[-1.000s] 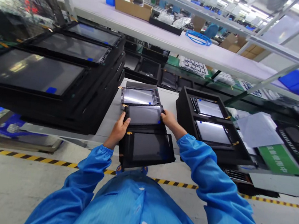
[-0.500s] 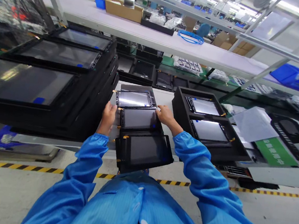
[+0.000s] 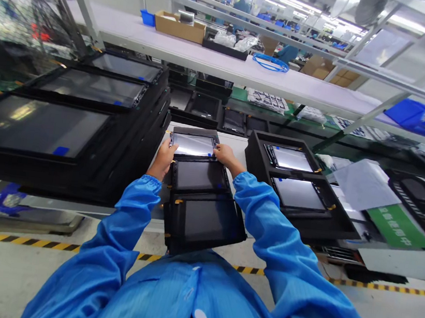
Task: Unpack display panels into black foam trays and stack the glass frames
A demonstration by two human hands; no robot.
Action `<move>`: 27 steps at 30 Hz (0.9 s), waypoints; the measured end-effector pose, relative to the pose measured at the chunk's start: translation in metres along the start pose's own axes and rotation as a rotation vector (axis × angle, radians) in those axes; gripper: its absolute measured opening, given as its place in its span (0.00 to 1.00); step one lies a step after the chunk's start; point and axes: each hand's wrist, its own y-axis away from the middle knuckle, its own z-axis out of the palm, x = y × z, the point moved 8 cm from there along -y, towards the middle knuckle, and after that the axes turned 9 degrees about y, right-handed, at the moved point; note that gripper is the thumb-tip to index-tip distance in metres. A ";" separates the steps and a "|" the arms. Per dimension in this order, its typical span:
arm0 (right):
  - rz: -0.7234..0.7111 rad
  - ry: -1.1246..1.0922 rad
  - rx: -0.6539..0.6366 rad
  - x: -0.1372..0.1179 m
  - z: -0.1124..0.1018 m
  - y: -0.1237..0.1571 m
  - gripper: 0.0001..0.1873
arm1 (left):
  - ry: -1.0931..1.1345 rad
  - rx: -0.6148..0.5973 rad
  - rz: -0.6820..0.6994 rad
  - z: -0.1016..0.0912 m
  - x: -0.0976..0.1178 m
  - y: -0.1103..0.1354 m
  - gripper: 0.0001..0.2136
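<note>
The black tray (image 3: 170,232) directly ahead at 12 o'clock carries three display panels in one row: near panel (image 3: 208,217), middle panel (image 3: 198,174) and far panel (image 3: 193,145). The left hand (image 3: 163,159) is closed narrowly on the 9 o'clock edge of the far panel, thumb at its corner. The right hand (image 3: 225,155) is closed narrowly on its 3 o'clock edge. At 2 o'clock a second tray (image 3: 253,159) shows two panels. At 10 o'clock a stack of larger trays (image 3: 135,154) shows three large panels on top, and the nearest one bears one blue tab. At 3 o'clock lies one green sheet (image 3: 395,225) with white characters, too blurred to read. On the shelf beyond, at 12 o'clock, stand one cardboard box (image 3: 179,26) and one blue cable coil (image 3: 270,62); no writing on them is legible
</note>
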 end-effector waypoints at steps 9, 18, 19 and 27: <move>0.130 -0.282 0.009 0.025 -0.002 -0.017 0.12 | -0.063 -0.055 -0.125 0.010 0.003 0.000 0.05; -0.039 -0.428 0.172 0.054 -0.013 0.047 0.25 | 0.012 0.008 -0.121 -0.036 0.008 0.070 0.24; -0.068 -0.461 0.198 0.066 -0.010 0.071 0.27 | 0.023 0.005 -0.123 -0.045 0.007 0.095 0.27; 0.040 -0.788 0.025 0.128 0.090 0.207 0.40 | -0.098 -0.030 -0.378 -0.056 -0.039 0.236 0.34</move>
